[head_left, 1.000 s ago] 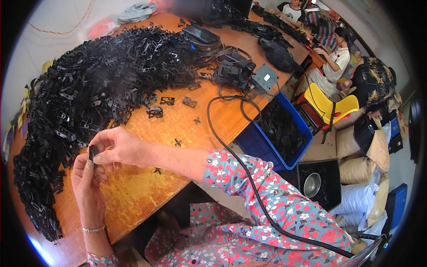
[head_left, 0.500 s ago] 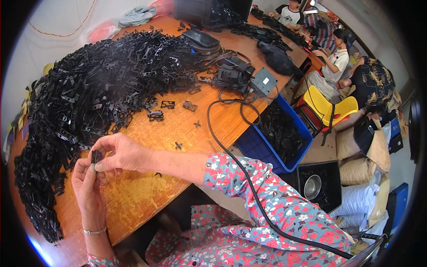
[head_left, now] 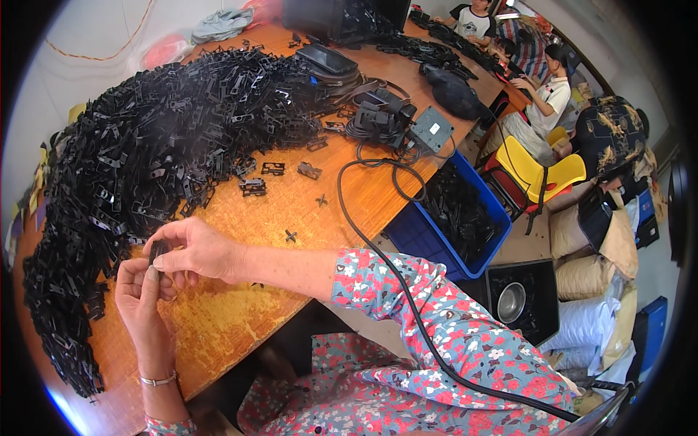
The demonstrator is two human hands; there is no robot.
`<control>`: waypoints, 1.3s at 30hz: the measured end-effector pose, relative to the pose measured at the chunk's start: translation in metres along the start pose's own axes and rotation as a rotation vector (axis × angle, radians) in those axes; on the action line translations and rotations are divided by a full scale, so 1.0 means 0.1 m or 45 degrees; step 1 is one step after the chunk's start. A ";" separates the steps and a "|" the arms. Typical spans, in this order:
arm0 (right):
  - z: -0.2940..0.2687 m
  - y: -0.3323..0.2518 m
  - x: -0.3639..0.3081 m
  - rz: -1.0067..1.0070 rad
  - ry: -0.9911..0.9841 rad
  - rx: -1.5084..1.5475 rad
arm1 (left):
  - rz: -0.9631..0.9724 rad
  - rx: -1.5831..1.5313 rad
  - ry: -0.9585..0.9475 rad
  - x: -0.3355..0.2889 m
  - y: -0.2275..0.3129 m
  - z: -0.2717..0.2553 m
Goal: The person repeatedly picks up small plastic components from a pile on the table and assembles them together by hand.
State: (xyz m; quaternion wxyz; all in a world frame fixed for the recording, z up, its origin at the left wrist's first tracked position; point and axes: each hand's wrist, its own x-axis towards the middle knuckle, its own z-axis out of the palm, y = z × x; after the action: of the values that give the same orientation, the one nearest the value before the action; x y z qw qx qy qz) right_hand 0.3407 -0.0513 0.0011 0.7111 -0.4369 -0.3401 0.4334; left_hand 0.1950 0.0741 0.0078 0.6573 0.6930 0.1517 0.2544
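Note:
Both my hands meet over the near left of the wooden table, pinching one small black plastic part between thumbs and fingers. My left hand grips it from below, a bracelet at its wrist. From the right, my right hand holds its upper portion; the fingers cover most of it. Just beyond the hands rises a large heap of black plastic parts. Several loose frame-shaped parts and small cross-shaped pieces lie on the tabletop to the right of the heap.
A black cable loops from a grey box across my right arm. Beside the table's right edge stands a blue crate of black parts. A yellow chair, stacked sacks and other people are farther right.
My fingers have shifted slightly around the black part, with the right thumb and fingers now covering more of it. The loose parts on the table have stayed put.

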 end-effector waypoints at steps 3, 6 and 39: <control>0.00 0.00 -0.01 0.007 0.012 0.009 | 0.013 -0.011 0.007 -0.01 0.00 0.03; 0.00 0.00 -0.01 0.007 0.015 -0.010 | 0.014 -0.012 -0.009 -0.01 0.02 0.04; 0.04 0.00 -0.01 0.054 -0.001 -0.067 | -0.227 -0.167 0.023 -0.03 0.06 -0.02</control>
State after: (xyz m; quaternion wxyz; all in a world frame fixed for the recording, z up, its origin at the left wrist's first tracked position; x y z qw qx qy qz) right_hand 0.3369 -0.0511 0.0022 0.6897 -0.4625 -0.3424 0.4394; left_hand 0.1905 0.0740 0.0130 0.7200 0.6299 0.2015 0.2105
